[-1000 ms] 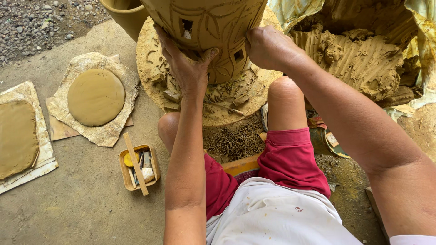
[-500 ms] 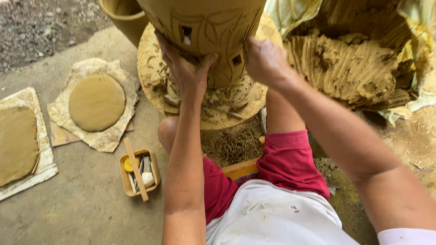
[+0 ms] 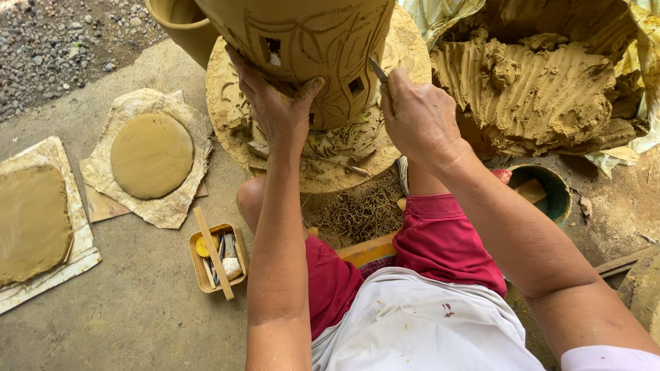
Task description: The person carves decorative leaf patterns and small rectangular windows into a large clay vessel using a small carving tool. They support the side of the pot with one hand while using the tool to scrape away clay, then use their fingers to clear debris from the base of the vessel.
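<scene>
Clay dominates: a tall tan pot of damp clay (image 3: pixel 302 48), carved with leaf lines and square holes, stands top centre on a crusted round wheel (image 3: pixel 405 48). Right, a ridged grey-brown clay heap (image 3: pixel 543 89). The left hand (image 3: pixel 278 113) lies open, fingers spread against the pot's base; the right hand (image 3: pixel 419 120) is closed round a thin metal blade (image 3: pixel 378 70) touching the wall.

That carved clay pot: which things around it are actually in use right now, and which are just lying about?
In use:
- clay pot
- left hand bracing it
- right hand holding a thin blade
- turntable under the pot

Lying about:
- round clay slab
- flat clay slab
- tool box
- clay heap
</scene>
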